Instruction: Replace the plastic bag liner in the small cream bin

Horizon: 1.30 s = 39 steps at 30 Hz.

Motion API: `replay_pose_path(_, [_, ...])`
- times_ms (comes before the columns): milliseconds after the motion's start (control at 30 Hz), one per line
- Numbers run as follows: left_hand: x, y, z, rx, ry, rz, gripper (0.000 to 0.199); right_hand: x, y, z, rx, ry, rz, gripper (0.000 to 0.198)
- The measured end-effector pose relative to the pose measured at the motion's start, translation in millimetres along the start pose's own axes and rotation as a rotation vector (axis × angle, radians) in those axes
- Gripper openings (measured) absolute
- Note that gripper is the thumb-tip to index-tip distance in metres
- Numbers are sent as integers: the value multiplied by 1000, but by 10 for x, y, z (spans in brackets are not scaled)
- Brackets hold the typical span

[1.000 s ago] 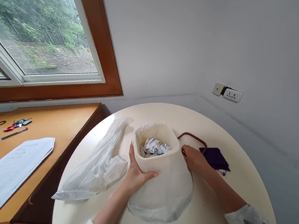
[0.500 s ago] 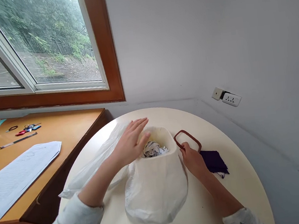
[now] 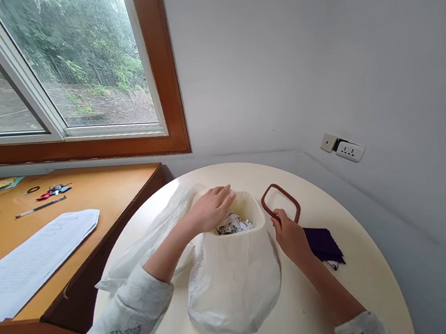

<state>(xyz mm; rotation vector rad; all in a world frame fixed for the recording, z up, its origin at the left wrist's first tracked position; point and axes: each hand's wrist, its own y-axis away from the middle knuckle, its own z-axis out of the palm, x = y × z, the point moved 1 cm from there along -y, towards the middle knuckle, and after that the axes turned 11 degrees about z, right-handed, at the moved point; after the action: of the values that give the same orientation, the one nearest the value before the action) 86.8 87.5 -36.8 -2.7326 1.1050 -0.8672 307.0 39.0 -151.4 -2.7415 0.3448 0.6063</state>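
Brown rounded-rectangular ring (image 3: pixel 286 194): just right of the bin, its near edge pinched in your right hand (image 3: pixel 290 236).
Cream bin draped in white plastic (image 3: pixel 236 274): between your hands.
Left hand (image 3: pixel 211 209): flat, over its left rim.

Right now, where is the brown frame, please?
In the head view, the brown frame is to the right of the lined bin, held by the right hand, beyond and left of the purple cloth.
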Motion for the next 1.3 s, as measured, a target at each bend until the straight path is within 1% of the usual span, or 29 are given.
replay_pose_path(100, [-62,-15,57,220,231,-73,58,-38,-114,-182,102,-101,-47,26])
replay_pose_path(200, [-158,-39,82,434,419,-139,52,-178,-229,-479,177,-217,-111,25])
replay_pose_path(300, [-202,-27,-20,623,479,-169,37,-426,-269,-805,270,-277,-211,22])
replay_pose_path(367, [-162,15,-146,695,507,-160,28,-622,-237,-976,336,-264,-286,21])
replay_pose_path(400, [-119,44,-212,701,537,-145,25,-720,-208,-1035,352,-244,-321,20])
replay_pose_path(467, [-5,106,-323,652,619,-123,26,-904,-135,-1099,363,-201,-391,19])
replay_pose_path(500, [57,136,-359,601,660,-130,28,-986,-98,-1105,361,-176,-430,19])
replay_pose_path(567, [167,184,-387,450,728,-145,34,-1125,-33,-1080,356,-131,-508,19])
replay_pose_path(633, [241,208,-364,268,784,-146,39,-1228,14,-1026,360,-97,-575,20])
replay_pose_path(667, [260,210,-343,200,802,-144,41,-1266,32,-996,369,-86,-596,20])
replay_pose_path(700, [268,207,-321,163,812,-141,41,-1297,48,-968,378,-77,-613,20])
replay_pose_path(733, [268,199,-301,155,819,-137,40,-1322,62,-943,384,-68,-624,20])
replay_pose_path(800, [249,175,-273,203,838,-128,37,-1356,90,-910,386,-65,-644,21])
replay_pose_path(900, [202,150,-266,299,906,-128,31,-1386,131,-913,315,-111,-696,23])
replay_pose_path(1000, [136,164,-305,361,960,-157,31,-1379,147,-981,250,-229,-724,20])
replay_pose_path(1067, [88,194,-346,338,959,-179,33,-1341,126,-1049,303,-310,-688,16])
replay_pose_path(1100, [65,213,-367,310,943,-191,34,-1311,105,-1081,351,-334,-644,16])
replay_pose_path(1167, [24,248,-403,239,888,-219,36,-1236,45,-1127,421,-339,-512,22])
replay_pose_path(1200, [8,261,-414,204,858,-233,37,-1195,10,-1136,422,-328,-443,28])
replay_pose_path(1233, [-5,269,-418,176,833,-246,38,-1154,-27,-1135,391,-314,-385,34])
replay_pose_path(1300, [-26,267,-410,145,795,-267,38,-1084,-101,-1105,256,-292,-306,41])
